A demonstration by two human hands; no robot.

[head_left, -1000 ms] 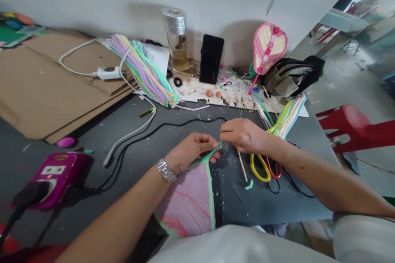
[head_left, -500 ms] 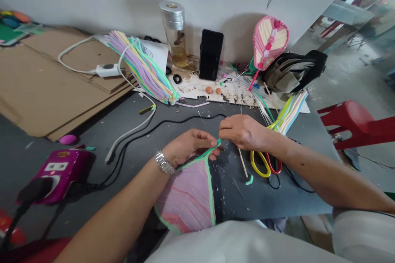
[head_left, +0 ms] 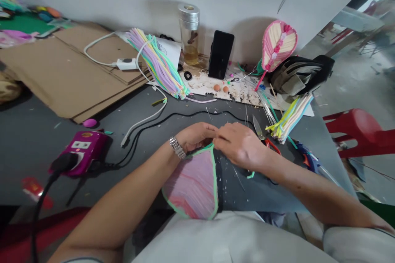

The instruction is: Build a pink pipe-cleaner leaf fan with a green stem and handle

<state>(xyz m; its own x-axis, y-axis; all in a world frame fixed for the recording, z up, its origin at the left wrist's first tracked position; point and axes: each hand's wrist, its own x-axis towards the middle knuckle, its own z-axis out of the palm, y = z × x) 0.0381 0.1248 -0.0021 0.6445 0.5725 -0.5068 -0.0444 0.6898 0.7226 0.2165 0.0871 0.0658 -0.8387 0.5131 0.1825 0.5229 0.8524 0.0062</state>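
A leaf-shaped fan [head_left: 195, 185] of pink and purple strands, edged with green pipe cleaner, hangs point-up at the table's front edge, against my clothing. At its top point, my left hand [head_left: 199, 136] pinches the green edging, wrist turned inward. My right hand [head_left: 237, 144] closes on the same tip, its fingers meeting the left ones. The fingers cover the very end of the pipe cleaner. Just beyond the right hand lie scissors [head_left: 258, 127] with red handles, partly hidden by the forearm. A small green scrap [head_left: 251, 175] rests below that hand.
Pipe-cleaner bundles lie behind left [head_left: 160, 65] and at right [head_left: 290, 119]. A blue glue gun [head_left: 310, 159] is near the right edge. Against the wall stand a bottle [head_left: 189, 35], a phone [head_left: 221, 54] and a pink fan [head_left: 279, 45]. Cardboard [head_left: 70, 78], cables and a purple power socket [head_left: 83, 152] occupy the left.
My right hand has come down and turned over the fan's tip, hiding the green end that showed between the hands. The camera view has shifted left, uncovering the glue gun.
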